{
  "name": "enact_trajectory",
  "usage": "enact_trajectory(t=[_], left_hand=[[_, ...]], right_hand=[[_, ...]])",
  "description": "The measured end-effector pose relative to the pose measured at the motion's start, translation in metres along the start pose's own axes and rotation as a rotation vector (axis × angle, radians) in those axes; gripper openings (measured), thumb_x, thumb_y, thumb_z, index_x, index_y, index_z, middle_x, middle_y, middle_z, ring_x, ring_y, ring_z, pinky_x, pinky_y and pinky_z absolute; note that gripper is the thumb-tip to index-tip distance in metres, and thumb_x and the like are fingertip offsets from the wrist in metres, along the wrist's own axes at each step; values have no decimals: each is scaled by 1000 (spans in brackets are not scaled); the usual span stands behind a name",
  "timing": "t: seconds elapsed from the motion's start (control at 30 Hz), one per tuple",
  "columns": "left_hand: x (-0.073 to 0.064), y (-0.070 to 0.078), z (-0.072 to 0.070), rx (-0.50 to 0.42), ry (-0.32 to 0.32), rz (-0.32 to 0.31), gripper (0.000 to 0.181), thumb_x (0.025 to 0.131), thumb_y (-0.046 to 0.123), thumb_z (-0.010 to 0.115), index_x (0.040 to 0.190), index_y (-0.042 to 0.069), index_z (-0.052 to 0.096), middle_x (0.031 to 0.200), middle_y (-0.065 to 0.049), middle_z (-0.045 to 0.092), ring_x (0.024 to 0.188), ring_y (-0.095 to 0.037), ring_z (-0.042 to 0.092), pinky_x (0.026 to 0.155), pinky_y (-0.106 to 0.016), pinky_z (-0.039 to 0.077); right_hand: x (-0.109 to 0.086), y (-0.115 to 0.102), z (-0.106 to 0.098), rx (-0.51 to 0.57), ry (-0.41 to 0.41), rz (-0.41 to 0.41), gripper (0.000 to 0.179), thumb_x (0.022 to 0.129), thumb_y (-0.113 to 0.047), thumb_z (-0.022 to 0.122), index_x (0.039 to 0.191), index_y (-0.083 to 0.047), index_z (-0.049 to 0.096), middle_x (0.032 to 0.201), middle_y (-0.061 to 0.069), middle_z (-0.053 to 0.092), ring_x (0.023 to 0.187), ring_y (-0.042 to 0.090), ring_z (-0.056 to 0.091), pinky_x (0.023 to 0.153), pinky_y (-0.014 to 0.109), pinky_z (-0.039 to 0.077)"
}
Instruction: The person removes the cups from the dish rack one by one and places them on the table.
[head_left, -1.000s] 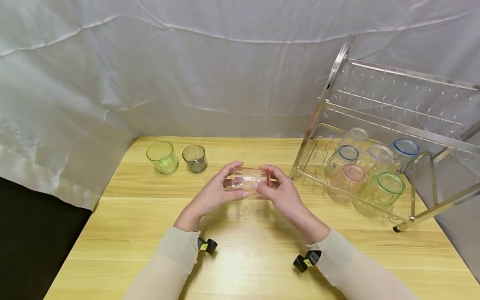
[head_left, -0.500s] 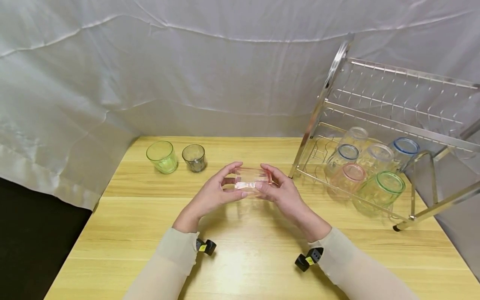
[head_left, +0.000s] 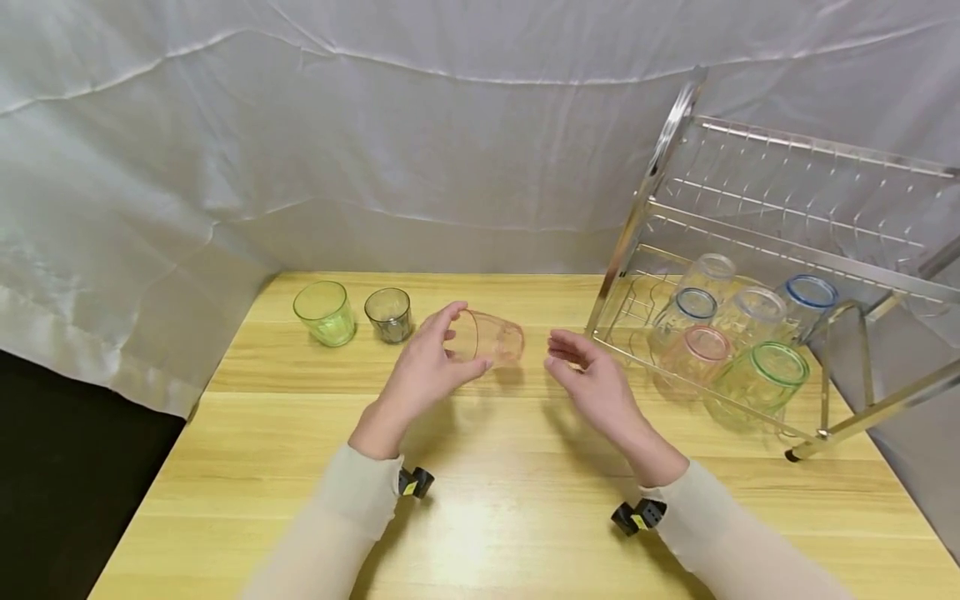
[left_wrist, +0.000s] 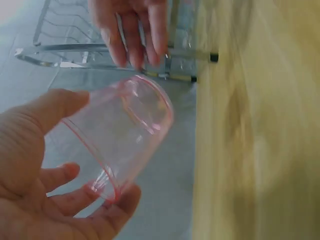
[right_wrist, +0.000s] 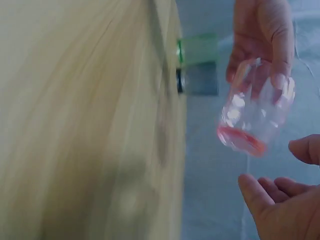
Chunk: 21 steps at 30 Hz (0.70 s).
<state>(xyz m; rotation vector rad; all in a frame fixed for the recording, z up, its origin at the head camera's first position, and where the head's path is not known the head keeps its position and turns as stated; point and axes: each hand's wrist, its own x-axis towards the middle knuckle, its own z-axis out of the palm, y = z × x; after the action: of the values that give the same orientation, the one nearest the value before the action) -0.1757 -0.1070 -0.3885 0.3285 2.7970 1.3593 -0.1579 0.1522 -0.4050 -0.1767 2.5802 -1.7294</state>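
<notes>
Over the table, my left hand (head_left: pixel 427 367) grips a clear pink drinking glass (head_left: pixel 497 340) near its rim, thumb on one side and fingers on the other. The glass lies tilted on its side, with its base towards my right hand. In the left wrist view, the pink glass (left_wrist: pixel 122 125) shows nothing inside. My right hand (head_left: pixel 600 387) is held apart from the glass, a short gap to its right, fingers loosely bent and holding nothing. The right wrist view shows the right hand's fingers (right_wrist: pixel 260 195) spread from the thumb, below the base of the glass.
A green glass (head_left: pixel 325 313) and a smaller grey glass (head_left: pixel 389 317) stand upright at the back left of the wooden table (head_left: pixel 270 467). At right, a two-tier metal dish rack (head_left: pixel 637 221) holds several upturned glasses, including a pink one (head_left: pixel 693 362) and a green one (head_left: pixel 761 383).
My right hand has let go of the pink glass and drawn away to the right. The left hand has moved the glass slightly up and left, and its tilt has changed.
</notes>
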Motion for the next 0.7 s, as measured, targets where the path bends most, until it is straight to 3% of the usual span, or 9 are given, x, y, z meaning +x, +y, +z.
enact_trajectory(t=[0.2, 0.4, 0.5, 0.7], left_hand=[[23, 3, -20, 263, 0, 66, 95, 89, 41, 84, 166, 13, 34, 167, -14, 41, 150, -40, 44, 126, -55, 36], [52, 6, -37, 392, -73, 45, 99, 88, 39, 85, 165, 7, 32, 168, -16, 40, 152, -39, 42, 127, -51, 35], [66, 5, -43, 458, -120, 46, 96, 89, 37, 84, 164, 6, 33, 167, -16, 42, 151, -38, 44, 126, -50, 37], [82, 1, -45, 528, -195, 7, 90, 93, 39, 79, 165, 9, 34, 164, -15, 46, 147, -39, 48, 123, -51, 41]], right_hand=[[-7, 8, -21, -320, 189, -168, 40, 103, -11, 60, 141, 1, 63, 138, 25, 66, 122, 44, 67, 103, 58, 57], [-7, 22, -36, -604, 338, -362, 39, 97, -6, 64, 132, 9, 63, 131, 31, 66, 117, 52, 65, 100, 64, 55], [-6, 27, -40, -678, 354, -405, 41, 95, -4, 65, 132, 13, 61, 130, 34, 65, 117, 53, 63, 101, 65, 53], [-8, 38, -39, -784, 318, -392, 50, 92, -2, 66, 137, 18, 54, 132, 37, 60, 121, 55, 59, 102, 65, 53]])
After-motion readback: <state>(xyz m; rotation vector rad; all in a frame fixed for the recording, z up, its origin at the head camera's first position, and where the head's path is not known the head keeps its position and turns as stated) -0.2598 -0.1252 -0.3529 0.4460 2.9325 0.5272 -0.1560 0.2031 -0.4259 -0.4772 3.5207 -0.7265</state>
